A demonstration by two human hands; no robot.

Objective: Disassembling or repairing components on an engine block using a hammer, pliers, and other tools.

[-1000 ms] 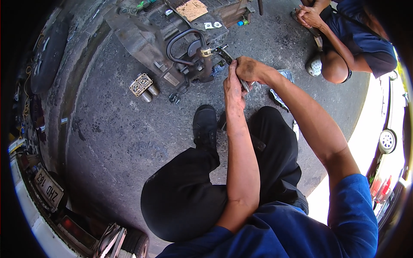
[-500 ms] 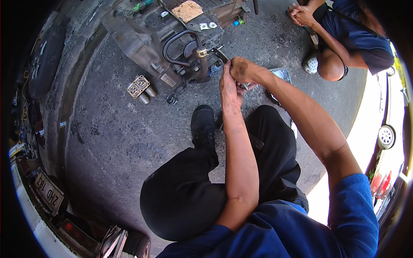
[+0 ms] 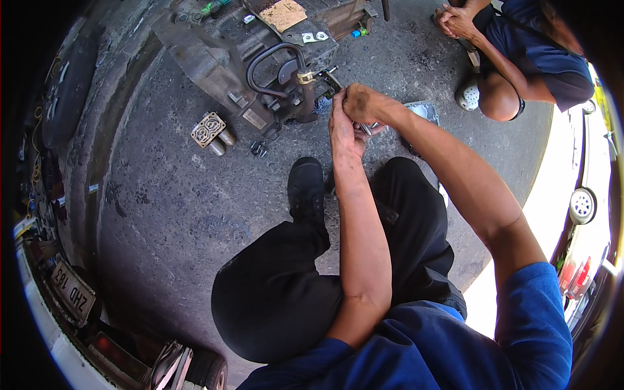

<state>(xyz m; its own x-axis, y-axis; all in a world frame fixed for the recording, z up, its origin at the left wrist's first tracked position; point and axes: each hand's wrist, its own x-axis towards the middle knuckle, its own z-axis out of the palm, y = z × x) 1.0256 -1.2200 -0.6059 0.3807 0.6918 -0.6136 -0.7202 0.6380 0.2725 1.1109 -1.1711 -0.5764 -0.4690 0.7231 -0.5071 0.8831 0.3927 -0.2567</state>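
My right hand (image 3: 364, 104) is closed in a fist against my left hand (image 3: 342, 130), just in front of a large grey gearbox-like housing (image 3: 208, 71). A silver metal rod (image 3: 366, 129) pokes out below the right fist; the rest is hidden by the fingers. My left hand's fingers are curled in beside it, and what they grip cannot be made out. Just beyond the fingertips, a dark metal bracket (image 3: 333, 80) juts from the housing's end. A black bent tube (image 3: 249, 75) and a brass-coloured clamp (image 3: 305, 78) sit next to that bracket.
On the floor lie a metal block with two cylinders (image 3: 211, 132), small dark fittings (image 3: 259, 149) and a silver metal cover (image 3: 422, 112). Another person's clasped hands (image 3: 456, 22) show at upper right. Vehicles stand along both sides. My black shoe (image 3: 305, 188) is below the housing.
Both hands have shifted very slightly left, still together at the same end of the housing. The other person and the parts on the floor stay put.
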